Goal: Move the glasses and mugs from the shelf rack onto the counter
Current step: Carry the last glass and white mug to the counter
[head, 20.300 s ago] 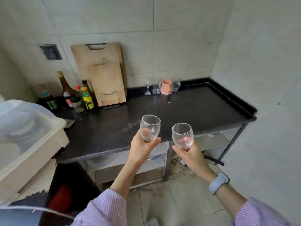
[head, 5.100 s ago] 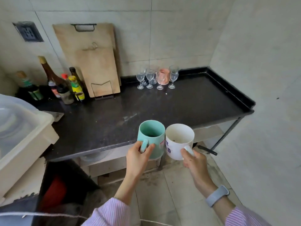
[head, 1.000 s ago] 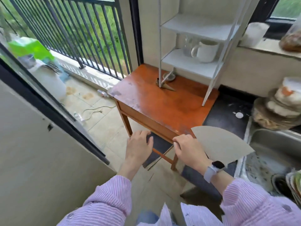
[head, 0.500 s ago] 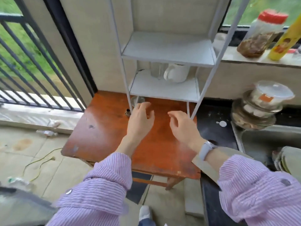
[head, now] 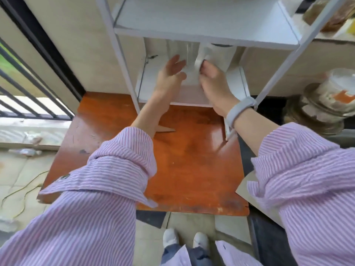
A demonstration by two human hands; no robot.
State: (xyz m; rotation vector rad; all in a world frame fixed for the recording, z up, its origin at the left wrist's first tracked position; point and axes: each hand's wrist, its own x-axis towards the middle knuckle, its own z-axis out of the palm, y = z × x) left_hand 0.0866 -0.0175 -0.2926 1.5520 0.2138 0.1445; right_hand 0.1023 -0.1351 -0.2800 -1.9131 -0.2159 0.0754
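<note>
White mug (head: 217, 56) is standing upright on the shelf rack's (head: 207, 27) lower tier, handle pointing toward nine o'clock, clear glass (head: 180, 51) beside it. Right hand (head: 215, 81) is curling fingers at the handle; left hand (head: 169, 75) is reaching, fingers spread, holding nothing.

Your sleeves (head: 107, 189) were lilac with fine white stripes, and the band (head: 239, 110) on your right wrist was pale grey. The shelf rack (head: 201, 24) was white all over, frame and boards alike. On its lower board the glass (head: 179, 49) was clear and colourless; the mug (head: 221, 54) beside it was white. The table (head: 192, 160) under the rack was glossy orange-brown, scuffed with darker marks. Your shoes (head: 170, 238) were white, the railing (head: 34, 96) at the left black, and the wall (head: 82, 45) behind the rack beige.
</note>
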